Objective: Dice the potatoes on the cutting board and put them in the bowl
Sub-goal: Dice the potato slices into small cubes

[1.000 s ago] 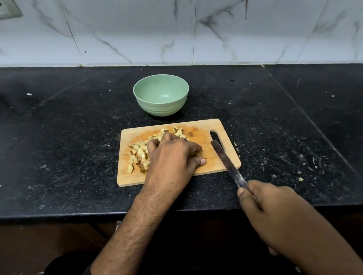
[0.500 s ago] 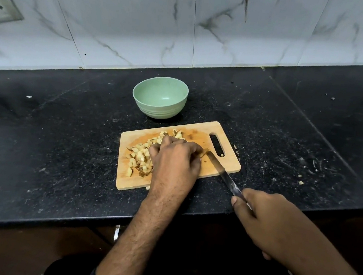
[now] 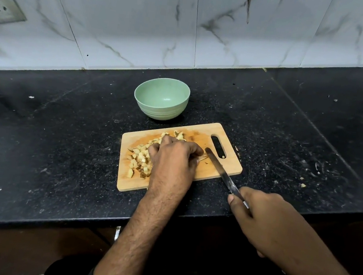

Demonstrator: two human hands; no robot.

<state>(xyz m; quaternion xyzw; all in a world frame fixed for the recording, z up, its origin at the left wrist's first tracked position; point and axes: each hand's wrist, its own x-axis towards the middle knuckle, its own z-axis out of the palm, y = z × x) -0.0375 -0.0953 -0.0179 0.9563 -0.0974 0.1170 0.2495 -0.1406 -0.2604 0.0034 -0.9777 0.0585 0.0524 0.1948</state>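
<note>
A wooden cutting board [image 3: 229, 165] lies on the black counter with a pile of diced potato pieces [image 3: 139, 157] on its left half. My left hand [image 3: 173, 159] rests over the pile with curled fingers, holding a piece that it mostly hides. My right hand [image 3: 264, 219] grips the handle of a knife [image 3: 220, 169], whose blade lies across the board's right part with its tip just right of my left fingers. A pale green bowl [image 3: 162, 99] stands behind the board; I see nothing inside it.
The black stone counter [image 3: 62, 146] carries scattered crumbs and scraps, most of them to the right of the board. A white marble-tiled wall [image 3: 188, 25] rises behind, with a socket plate [image 3: 0, 8] at far left. The counter's front edge runs just below the board.
The knife blade has shifted left, closer to my left fingers, then drawn slightly back. My left hand stays curled over the potato pieces.
</note>
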